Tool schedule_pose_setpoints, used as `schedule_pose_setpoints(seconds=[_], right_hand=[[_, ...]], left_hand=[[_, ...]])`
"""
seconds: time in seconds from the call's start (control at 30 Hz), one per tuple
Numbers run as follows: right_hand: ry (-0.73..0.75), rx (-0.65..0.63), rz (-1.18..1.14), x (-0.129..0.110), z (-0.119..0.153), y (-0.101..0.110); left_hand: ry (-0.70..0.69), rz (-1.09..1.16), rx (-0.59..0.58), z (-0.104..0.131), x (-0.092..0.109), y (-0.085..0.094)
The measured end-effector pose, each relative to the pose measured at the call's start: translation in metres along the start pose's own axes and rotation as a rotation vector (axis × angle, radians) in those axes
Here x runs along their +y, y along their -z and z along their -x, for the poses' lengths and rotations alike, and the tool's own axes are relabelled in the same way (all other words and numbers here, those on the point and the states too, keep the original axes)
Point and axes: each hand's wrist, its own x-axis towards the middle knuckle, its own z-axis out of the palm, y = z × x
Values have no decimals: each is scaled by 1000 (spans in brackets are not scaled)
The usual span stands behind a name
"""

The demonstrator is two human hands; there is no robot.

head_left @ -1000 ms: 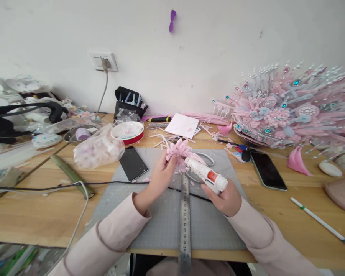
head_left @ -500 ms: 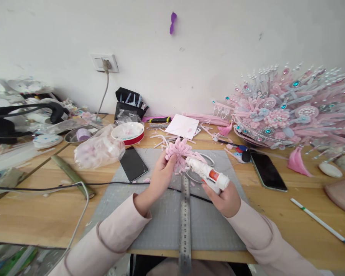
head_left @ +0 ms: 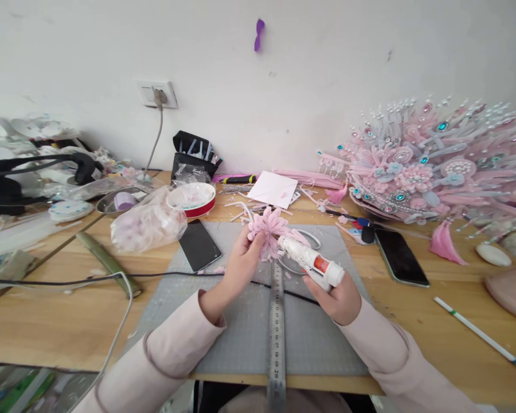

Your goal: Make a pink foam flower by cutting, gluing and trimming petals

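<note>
Between thumb and fingers, my left hand (head_left: 243, 256) pinches a pink fuzzy flower (head_left: 268, 229) with many looped petals. My right hand (head_left: 337, 299) is wrapped round a white hot glue gun (head_left: 304, 258) with an orange-red patch on its body. The gun's nozzle end points left at the flower's right side; whether the tip touches the petals I cannot make out. Below both hands a steel ruler (head_left: 277, 332) lies lengthwise on a grey cutting mat (head_left: 232, 332). A white cable (head_left: 313, 236) loops behind the gun.
A large pink beaded headdress (head_left: 417, 166) stands back right. Phones (head_left: 399, 256) (head_left: 200, 245) lie on both sides. A red-rimmed round tub (head_left: 193, 201), a plastic bag (head_left: 148, 221) and a green stick (head_left: 107, 261) are left. A black cable (head_left: 163, 275) crosses the mat.
The glue gun and my right hand have shifted very slightly right. My left hand and the flower hold almost the same place.
</note>
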Motion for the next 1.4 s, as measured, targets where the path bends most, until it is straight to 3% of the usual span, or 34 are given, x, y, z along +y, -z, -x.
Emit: schedule_pose_setpoints(seconds=[1.4], right_hand=[[-27,-60,-5,4,3,1]], left_hand=[[-34,-61,-1,0,3,2]])
